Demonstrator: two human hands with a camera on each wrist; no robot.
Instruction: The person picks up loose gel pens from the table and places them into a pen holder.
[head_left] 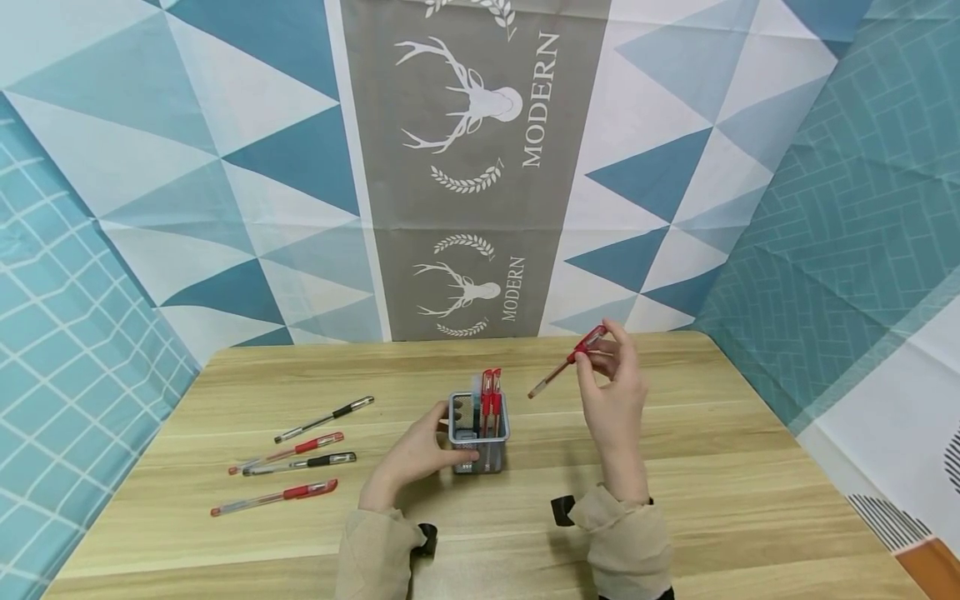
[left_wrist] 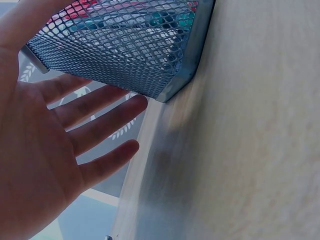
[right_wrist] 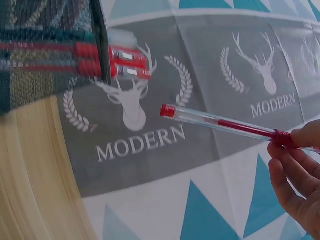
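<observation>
A square mesh pen holder (head_left: 480, 457) stands on the table. My left hand (head_left: 416, 454) holds it at its left side, thumb along the front and fingers behind; in the left wrist view the fingers (left_wrist: 100, 112) lie spread against the mesh wall (left_wrist: 125, 55). Two red pens (head_left: 491, 392) stand upright inside it, beside a bluish pen mostly hidden behind them. To the right, above the table, my right hand (head_left: 617, 400) pinches a red gel pen (head_left: 567, 362) between thumb and fingers. The pen slants, its clear barrel (right_wrist: 200, 118) pointing down and left toward the holder.
On the table's left lie two black pens (head_left: 324, 419) and two red pens (head_left: 274, 497), roughly side by side. A patterned cloth backdrop (head_left: 465, 275) rises behind the table's far edge, with more cloth on both sides.
</observation>
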